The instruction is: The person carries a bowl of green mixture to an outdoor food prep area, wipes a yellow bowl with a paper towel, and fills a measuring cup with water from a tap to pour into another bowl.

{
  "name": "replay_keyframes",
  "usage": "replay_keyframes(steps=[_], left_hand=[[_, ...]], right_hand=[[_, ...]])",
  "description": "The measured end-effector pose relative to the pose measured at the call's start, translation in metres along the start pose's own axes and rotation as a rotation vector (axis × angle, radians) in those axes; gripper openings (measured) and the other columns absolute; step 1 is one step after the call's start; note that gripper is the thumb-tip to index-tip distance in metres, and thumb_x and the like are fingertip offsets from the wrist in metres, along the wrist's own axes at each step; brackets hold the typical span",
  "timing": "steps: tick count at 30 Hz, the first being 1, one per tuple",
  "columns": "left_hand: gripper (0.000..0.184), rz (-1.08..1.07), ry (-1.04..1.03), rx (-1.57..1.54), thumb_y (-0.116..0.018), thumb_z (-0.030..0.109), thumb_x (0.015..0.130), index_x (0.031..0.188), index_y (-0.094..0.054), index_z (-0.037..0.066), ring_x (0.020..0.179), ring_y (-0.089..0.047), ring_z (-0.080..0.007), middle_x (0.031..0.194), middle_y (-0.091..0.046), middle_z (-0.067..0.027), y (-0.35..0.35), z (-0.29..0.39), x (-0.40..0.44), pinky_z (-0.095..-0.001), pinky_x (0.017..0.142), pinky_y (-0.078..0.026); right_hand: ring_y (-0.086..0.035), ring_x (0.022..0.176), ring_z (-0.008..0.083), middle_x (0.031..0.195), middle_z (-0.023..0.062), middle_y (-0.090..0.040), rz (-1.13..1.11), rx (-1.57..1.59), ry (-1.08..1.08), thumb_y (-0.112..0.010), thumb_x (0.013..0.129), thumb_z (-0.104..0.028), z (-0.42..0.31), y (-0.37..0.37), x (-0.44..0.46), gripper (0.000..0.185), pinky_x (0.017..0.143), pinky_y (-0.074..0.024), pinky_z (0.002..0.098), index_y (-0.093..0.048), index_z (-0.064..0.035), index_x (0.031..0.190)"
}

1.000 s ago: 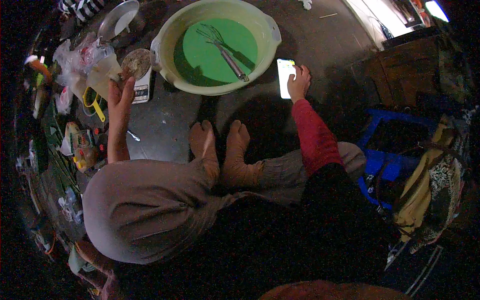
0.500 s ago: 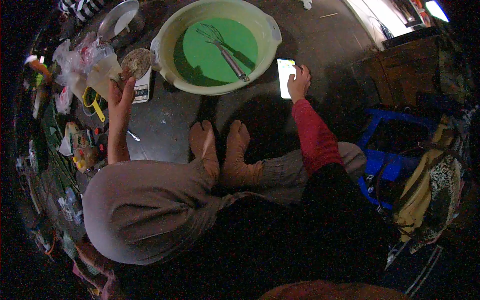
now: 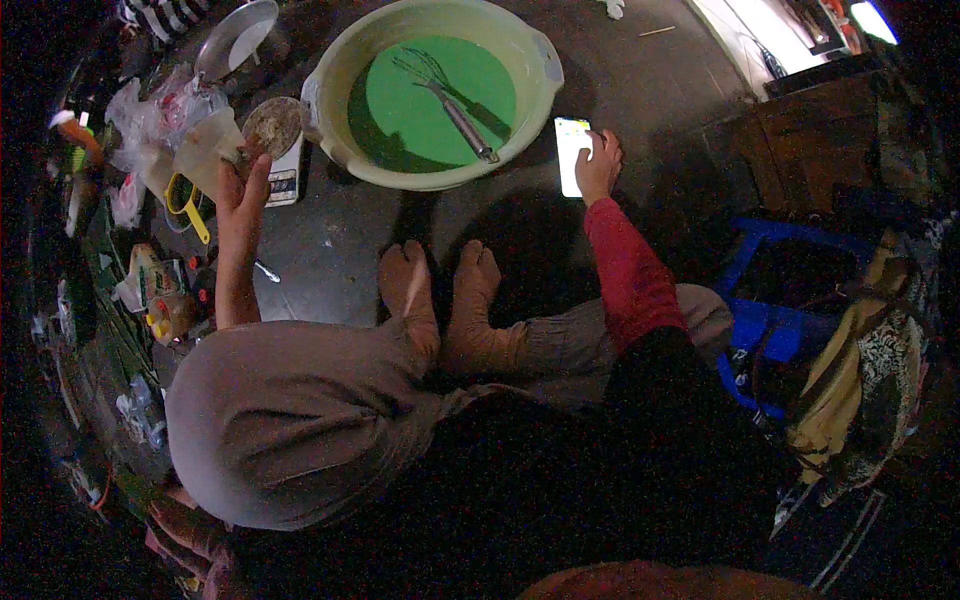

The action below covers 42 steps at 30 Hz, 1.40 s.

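The phone [image 3: 568,165] lies on the floor [image 3: 330,250] beside the basin [image 3: 430,181]; the right hand [image 3: 602,165] covers its edge, perhaps steadying it; the left hand [image 3: 243,190] is by the jug [image 3: 207,150], both grips unclear

A blue plastic frame [image 3: 765,335] stood at three o'clock, a mustard-yellow cloth [image 3: 835,410] beside it; crumpled clear plastic bags [image 3: 150,125] lay at ten, a white scrap [image 3: 613,8] near one.
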<state>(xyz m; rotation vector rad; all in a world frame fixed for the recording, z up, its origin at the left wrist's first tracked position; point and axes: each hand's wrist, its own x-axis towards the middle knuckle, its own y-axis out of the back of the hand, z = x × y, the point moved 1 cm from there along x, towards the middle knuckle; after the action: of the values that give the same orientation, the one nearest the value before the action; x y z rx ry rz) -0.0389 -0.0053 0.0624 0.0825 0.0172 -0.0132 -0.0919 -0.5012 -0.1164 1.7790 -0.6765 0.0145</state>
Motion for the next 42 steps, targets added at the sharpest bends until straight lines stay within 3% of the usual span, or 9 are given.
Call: replay_keyframes(steps=[11, 14, 17, 21, 26, 30, 32, 39, 42], left_hand=[[0.042, 0.020, 0.058, 0.024, -0.055, 0.020, 0.086, 0.120, -0.039, 0.001, 0.104, -0.048, -0.0161, 0.113, -0.051, -0.0087, 0.009, -0.026, 0.011, -0.0253, 0.084, -0.039], [0.044, 0.020, 0.143, 0.191, -0.056, 0.028, 0.085, 0.118, -0.042, 0.001, 0.101, -0.049, -0.0152, 0.109, -0.052, -0.0083, 0.006, -0.032, 0.012, -0.0248, 0.078, -0.043], [0.054, -0.021, 0.265, -0.051, -0.053, 0.042, 0.085, 0.122, -0.040, 0.005, 0.106, -0.047, -0.0170, 0.112, -0.049, -0.0103, -0.009, -0.038, 0.020, -0.0288, 0.082, -0.042], [0.061, -0.057, 0.369, -0.015, -0.048, 0.053, 0.083, 0.123, -0.040, 0.008, 0.108, -0.045, -0.0193, 0.112, -0.049, -0.0093, -0.011, -0.069, 0.043, -0.0371, 0.088, -0.038], [0.071, -0.257, 0.412, -0.250, -0.039, 0.065, 0.079, 0.126, -0.039, 0.011, 0.108, -0.045, -0.0210, 0.118, -0.048, -0.0077, -0.037, -0.077, 0.063, -0.0454, 0.089, -0.034], [0.069, -0.333, 0.356, -0.114, -0.044, 0.062, 0.079, 0.126, -0.038, 0.012, 0.103, -0.047, -0.0188, 0.118, -0.048, -0.0071, -0.049, -0.070, 0.068, -0.0434, 0.089, -0.035], [0.065, -0.382, 0.375, -0.280, -0.049, 0.057, 0.078, 0.124, -0.040, 0.012, 0.101, -0.048, -0.0169, 0.113, -0.049, -0.0056, -0.052, -0.078, 0.073, -0.0417, 0.089, -0.035], [0.057, -0.503, 0.567, -0.247, -0.054, 0.051, 0.078, 0.118, -0.043, 0.012, 0.106, -0.047, -0.0167, 0.115, -0.048, -0.0039, -0.011, -0.049, 0.066, -0.0395, 0.091, -0.033], [0.056, -0.464, 0.470, -0.236, -0.055, 0.049, 0.078, 0.117, -0.041, 0.012, 0.109, -0.045, -0.0162, 0.118, -0.045, -0.0039, 0.009, -0.014, 0.051, -0.0392, 0.091, -0.034]], right_hand=[[-0.036, 0.115, 0.0328, 0.123, 0.0158, -0.039, -0.001, 0.044, -0.025, -0.046, 0.078, -0.018, -0.010, 0.001, 0.010, 0.032, 0.093, -0.0298, 0.0492, -0.053, -0.0098, 0.109], [-0.044, 0.104, 0.0322, 0.111, 0.0150, -0.049, 0.220, 0.139, 0.062, -0.047, 0.082, -0.024, -0.026, -0.004, 0.040, 0.032, 0.090, -0.0338, 0.0421, -0.055, -0.0084, 0.108], [-0.047, 0.102, 0.0293, 0.109, 0.0132, -0.053, -0.040, 0.421, -0.235, -0.042, 0.086, -0.039, -0.053, 0.004, 0.069, 0.044, 0.087, -0.0358, 0.0406, -0.053, -0.0046, 0.111], [-0.048, 0.106, 0.0201, 0.119, 0.0071, -0.050, -0.694, 1.570, -0.676, -0.045, 0.082, -0.056, -0.126, 0.058, 0.079, 0.063, 0.088, -0.0386, 0.0359, -0.042, -0.0095, 0.124], [-0.048, 0.109, 0.0200, 0.120, 0.0069, -0.050, -0.710, 1.540, -0.508, -0.055, 0.079, -0.050, -0.132, 0.053, 0.080, 0.062, 0.090, -0.0405, 0.0353, -0.042, -0.0098, 0.124], [-0.048, 0.109, 0.0209, 0.122, 0.0071, -0.048, -0.758, 1.546, -0.433, -0.055, 0.079, -0.050, -0.131, 0.051, 0.084, 0.062, 0.090, -0.0404, 0.0369, -0.041, -0.0097, 0.125], [-0.047, 0.110, 0.0217, 0.122, 0.0072, -0.048, -0.754, 1.511, -0.431, -0.054, 0.079, -0.051, -0.139, 0.060, 0.084, 0.063, 0.091, -0.0396, 0.0380, -0.041, -0.0095, 0.125], [-0.044, 0.114, 0.0231, 0.129, 0.0102, -0.042, -1.134, 1.425, -0.548, -0.042, 0.080, -0.062, -0.137, 0.078, 0.132, 0.076, 0.097, -0.0311, 0.0436, -0.036, -0.0046, 0.128], [-0.043, 0.116, 0.0226, 0.131, 0.0113, -0.040, -1.348, 1.292, -0.575, -0.039, 0.080, -0.064, -0.138, 0.075, 0.159, 0.080, 0.100, -0.0284, 0.0415, -0.034, -0.0026, 0.130]])
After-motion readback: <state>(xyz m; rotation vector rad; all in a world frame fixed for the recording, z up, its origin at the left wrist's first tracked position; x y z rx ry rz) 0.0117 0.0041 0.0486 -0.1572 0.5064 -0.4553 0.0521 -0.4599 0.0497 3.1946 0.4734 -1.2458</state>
